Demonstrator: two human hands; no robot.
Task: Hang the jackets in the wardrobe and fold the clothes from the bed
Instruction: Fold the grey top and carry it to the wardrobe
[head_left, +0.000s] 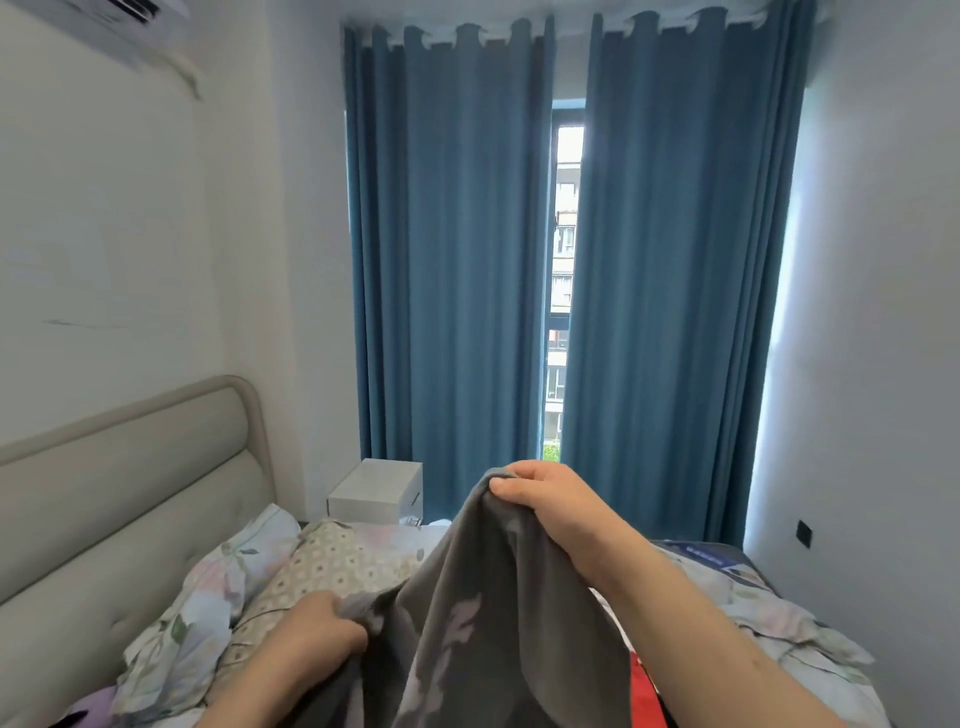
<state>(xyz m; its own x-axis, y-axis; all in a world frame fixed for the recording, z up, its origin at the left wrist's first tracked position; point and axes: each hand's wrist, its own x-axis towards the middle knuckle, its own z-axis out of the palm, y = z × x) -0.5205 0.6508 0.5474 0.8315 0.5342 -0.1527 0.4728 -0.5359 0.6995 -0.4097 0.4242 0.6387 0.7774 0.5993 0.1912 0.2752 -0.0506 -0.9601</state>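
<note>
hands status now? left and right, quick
Left hand: closed, gripping a lower bunch of the grey garment.
Right hand: closed, pinching the grey garment's top edge, held raised.

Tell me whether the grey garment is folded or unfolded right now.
Unfolded: the grey garment hangs loose above the bed, right hand pinching its top, left hand gripping a lower edge.

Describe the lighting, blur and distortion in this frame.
Head view: daylight through the window between the curtains is blown out at the top; the wide lens bows the curtains; the left hand looks softer than the right hand, both gripping the garment.
</note>
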